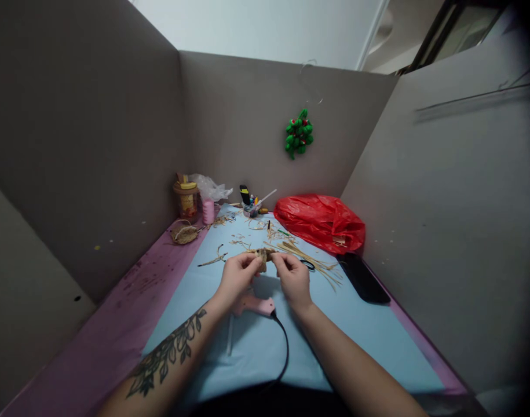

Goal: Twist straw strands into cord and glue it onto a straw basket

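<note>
Between both hands is a small brown piece of dried plant material [262, 259], its exact form too small to make out. My left hand [240, 276] pinches its left side, thumb on top. At its right end, the thumb and fingers of my right hand [294, 278] are closed on it. Below the hands a pink glue gun [256, 304] lies on the blue table cover [334, 341], its black cord running toward me. Long dry straw strips [310, 258] fan out beyond my right hand, near dark-handled scissors [308, 264]. A thin twig [212, 260] lies left of my left hand.
A red plastic bag [319, 220] and a black tray [364, 279] stand at right. At back left are a lidded cup [187, 200], a pink spool [208, 212] and a woven straw piece [185, 234]. Grey panels [256, 127] enclose the table; a green ornament [299, 134] hangs behind.
</note>
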Available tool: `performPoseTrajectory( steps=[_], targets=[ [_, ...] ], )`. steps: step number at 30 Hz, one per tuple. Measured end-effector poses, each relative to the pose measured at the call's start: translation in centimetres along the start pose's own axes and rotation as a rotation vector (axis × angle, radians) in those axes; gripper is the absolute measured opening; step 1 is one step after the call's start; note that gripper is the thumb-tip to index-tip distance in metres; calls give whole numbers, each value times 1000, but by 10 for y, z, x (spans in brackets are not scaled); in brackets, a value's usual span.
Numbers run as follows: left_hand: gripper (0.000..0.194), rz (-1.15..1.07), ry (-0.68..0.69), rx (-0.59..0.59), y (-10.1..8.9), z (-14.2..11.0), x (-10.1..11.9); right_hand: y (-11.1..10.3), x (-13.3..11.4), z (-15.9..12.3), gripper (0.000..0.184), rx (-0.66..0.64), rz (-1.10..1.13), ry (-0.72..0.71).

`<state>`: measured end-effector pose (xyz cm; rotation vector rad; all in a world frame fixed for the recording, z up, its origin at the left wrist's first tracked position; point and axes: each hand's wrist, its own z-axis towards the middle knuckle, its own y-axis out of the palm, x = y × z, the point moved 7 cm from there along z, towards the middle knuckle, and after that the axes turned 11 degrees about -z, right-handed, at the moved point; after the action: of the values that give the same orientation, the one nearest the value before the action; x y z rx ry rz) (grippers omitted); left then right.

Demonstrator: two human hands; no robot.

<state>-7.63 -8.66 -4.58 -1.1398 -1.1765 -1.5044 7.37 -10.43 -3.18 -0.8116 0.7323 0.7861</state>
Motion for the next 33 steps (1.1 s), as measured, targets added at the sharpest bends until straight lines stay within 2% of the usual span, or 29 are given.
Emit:
performPoseTrajectory(
  steps=[4, 6, 9, 14, 17, 21, 22, 24, 26, 28, 30, 33],
  targets=[
    [28, -63, -52, -4, -5, 4, -4, -8, 10, 8, 28, 69, -76, -52],
    [29, -128, -83, -55, -4, 7, -6, -2, 16, 11, 30, -3, -98, -53],
    [31, -184, -123, -102, -4, 9, -9, 5, 20, 13, 22, -102, -94, -59],
    [41, -94, -78, -38, -16, 16, -9, -2, 21, 14, 22, -39, -87, -35],
    [42, 139, 5, 60, -33, 21, -1, -9, 22, 17, 23, -8, -76, -9],
    [31, 621, 194, 249, -72, 24, 28, -23, 27, 22, 26, 55, -4, 61],
    [29, 801, 197, 295, -82, 24, 35, -26, 30, 23, 26, 66, 12, 80],
    [29, 1131, 77, 338, -100, 26, 39, -30, 34, 24, 25, 81, 23, 105],
    [31, 1340, -95, 207, -106, 26, 31, -31, 37, 25, 25, 78, 18, 111],
    [31, 1452, -163, 92, -100, 22, 26, -32, 38, 26, 25, 78, 14, 108],
    [32, 1506, -133, 42, -87, 16, 24, -32, 39, 26, 25, 80, 20, 102],
    [35, 1615, -62, -115, -62, 5, 16, -31, 40, 26, 26, 77, 35, 100]
  ],
)
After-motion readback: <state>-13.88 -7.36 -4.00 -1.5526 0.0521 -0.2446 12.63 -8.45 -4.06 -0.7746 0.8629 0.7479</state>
